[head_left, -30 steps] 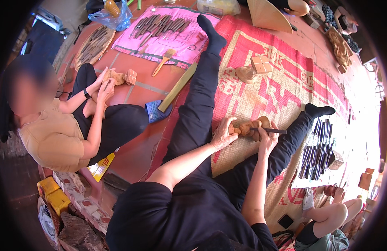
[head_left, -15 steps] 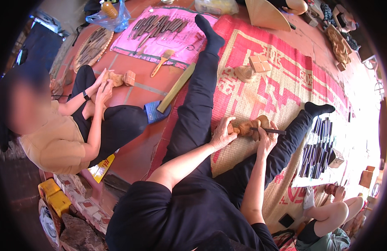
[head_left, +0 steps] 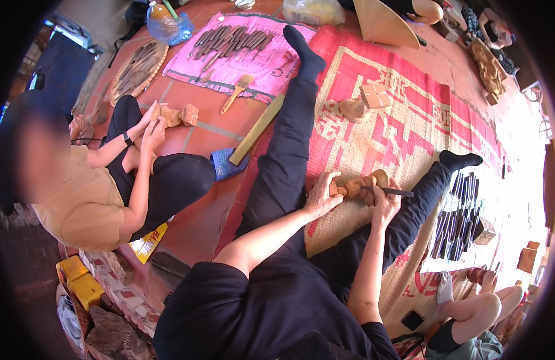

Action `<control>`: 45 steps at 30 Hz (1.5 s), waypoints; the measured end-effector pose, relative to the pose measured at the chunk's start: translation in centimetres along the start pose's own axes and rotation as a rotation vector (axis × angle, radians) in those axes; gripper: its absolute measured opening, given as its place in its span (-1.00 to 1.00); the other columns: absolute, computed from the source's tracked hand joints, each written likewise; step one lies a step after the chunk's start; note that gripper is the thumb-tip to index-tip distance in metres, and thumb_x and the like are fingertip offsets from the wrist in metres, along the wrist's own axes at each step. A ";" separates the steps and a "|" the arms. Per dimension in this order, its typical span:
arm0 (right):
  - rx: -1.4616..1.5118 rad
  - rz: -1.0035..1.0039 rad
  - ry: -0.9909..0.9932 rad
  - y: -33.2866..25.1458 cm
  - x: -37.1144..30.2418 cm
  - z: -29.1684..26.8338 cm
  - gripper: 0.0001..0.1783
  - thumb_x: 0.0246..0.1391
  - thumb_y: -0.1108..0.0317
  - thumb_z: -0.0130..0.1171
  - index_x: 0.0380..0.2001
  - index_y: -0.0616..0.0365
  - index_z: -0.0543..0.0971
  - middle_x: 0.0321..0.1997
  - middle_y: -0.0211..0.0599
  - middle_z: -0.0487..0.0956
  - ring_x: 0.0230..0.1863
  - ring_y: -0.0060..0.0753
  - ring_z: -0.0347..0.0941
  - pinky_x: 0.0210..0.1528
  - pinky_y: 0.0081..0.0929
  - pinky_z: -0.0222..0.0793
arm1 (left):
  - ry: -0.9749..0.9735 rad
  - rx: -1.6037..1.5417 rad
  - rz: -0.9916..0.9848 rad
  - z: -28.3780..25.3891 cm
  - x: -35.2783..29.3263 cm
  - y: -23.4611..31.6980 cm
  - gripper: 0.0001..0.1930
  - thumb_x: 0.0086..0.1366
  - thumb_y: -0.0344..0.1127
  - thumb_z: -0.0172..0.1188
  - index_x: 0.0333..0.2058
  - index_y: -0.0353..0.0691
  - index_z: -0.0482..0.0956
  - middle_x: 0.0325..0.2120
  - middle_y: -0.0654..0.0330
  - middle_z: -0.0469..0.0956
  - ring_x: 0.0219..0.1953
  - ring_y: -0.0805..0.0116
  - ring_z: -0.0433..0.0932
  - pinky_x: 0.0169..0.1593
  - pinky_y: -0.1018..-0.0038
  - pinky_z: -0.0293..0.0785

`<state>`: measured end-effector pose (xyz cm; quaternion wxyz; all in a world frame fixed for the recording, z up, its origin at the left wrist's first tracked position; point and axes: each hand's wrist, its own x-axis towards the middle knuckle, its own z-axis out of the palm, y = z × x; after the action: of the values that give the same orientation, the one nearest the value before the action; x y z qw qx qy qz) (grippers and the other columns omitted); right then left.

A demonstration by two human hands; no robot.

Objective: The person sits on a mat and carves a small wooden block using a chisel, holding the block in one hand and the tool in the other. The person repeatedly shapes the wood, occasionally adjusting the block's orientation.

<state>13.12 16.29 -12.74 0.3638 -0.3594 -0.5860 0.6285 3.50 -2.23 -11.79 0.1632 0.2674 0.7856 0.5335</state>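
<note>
Between my outstretched legs lies a small carved wooden figure (head_left: 354, 188) with a rounded end on the right and a squared block at its left end. My left hand (head_left: 323, 197) is closed around that left end. In my right hand (head_left: 386, 205) is a dark-handled carving chisel (head_left: 399, 192), its shaft pointing right and its tip against the figure's middle. The fingers partly cover the tip, so the cut cannot be seen. Farther up the mat stands another wooden carving with a block base (head_left: 375, 96).
A red and cream woven mat (head_left: 349, 144) lies under me. Several chisels (head_left: 454, 222) rest on a white sheet at right; more tools (head_left: 229, 42) lie on a pink cloth with a brush (head_left: 237, 94) nearby. A co-worker (head_left: 85, 198) at left holds another carving; another person's knees (head_left: 487, 309) are at lower right.
The whole view has shifted slightly. My hands keep their holds on the figure and chisel, with the chisel tilted a little more downward to the right.
</note>
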 end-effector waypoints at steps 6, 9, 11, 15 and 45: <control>0.024 -0.047 -0.029 -2.0 -1.0 1.6 -0.40 -0.06 0.68 0.32 0.11 0.33 0.43 -0.24 -0.47 0.52 -0.22 -0.66 0.45 -0.10 -0.70 0.36 | 0.009 -0.001 0.006 0.1 0.0 -0.2 -0.36 0.06 -0.40 0.27 0.15 -0.14 0.29 0.00 0.05 0.34 0.11 0.08 0.38 0.20 0.26 0.33; -0.058 -0.019 -0.020 -3.9 -1.5 2.2 -0.38 -0.07 0.67 0.33 0.12 0.33 0.43 -0.21 -0.46 0.52 -0.19 -0.65 0.45 -0.07 -0.70 0.37 | -0.009 0.019 -0.021 0.0 -0.2 -0.6 -0.36 0.06 -0.39 0.26 0.16 -0.14 0.29 0.03 0.04 0.34 0.15 0.05 0.37 0.22 0.25 0.32; -0.210 -0.120 0.021 -0.3 0.2 -0.3 -0.36 -0.08 0.65 0.34 0.13 0.34 0.41 -0.19 -0.43 0.51 -0.19 -0.63 0.46 -0.06 -0.70 0.37 | -0.010 -0.020 0.016 0.3 -0.2 -0.3 -0.35 0.05 -0.38 0.26 0.16 -0.14 0.28 0.05 0.03 0.34 0.17 0.05 0.36 0.23 0.24 0.31; -0.095 -0.027 0.013 -1.4 -0.2 0.2 -0.38 -0.14 0.58 0.39 0.08 0.36 0.48 -0.05 -0.31 0.46 -0.08 -0.50 0.43 0.09 -0.54 0.31 | -0.016 -0.014 -0.010 -0.2 -0.1 0.0 -0.34 0.05 -0.36 0.27 0.16 -0.14 0.28 0.06 0.02 0.33 0.20 0.04 0.35 0.25 0.23 0.30; -0.150 -0.020 0.009 -1.5 -0.5 -0.8 -0.40 -0.11 0.61 0.36 0.08 0.32 0.47 -0.21 -0.44 0.48 -0.18 -0.57 0.43 -0.02 -0.60 0.34 | 0.011 -0.005 0.012 0.3 -1.0 -0.3 -0.37 0.06 -0.37 0.27 0.15 -0.14 0.29 0.03 0.04 0.35 0.16 0.05 0.36 0.23 0.24 0.31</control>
<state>14.08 16.33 -11.27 0.3449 -0.3825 -0.6334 0.5776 4.38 -2.64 -12.17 0.1563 0.2688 0.7834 0.5381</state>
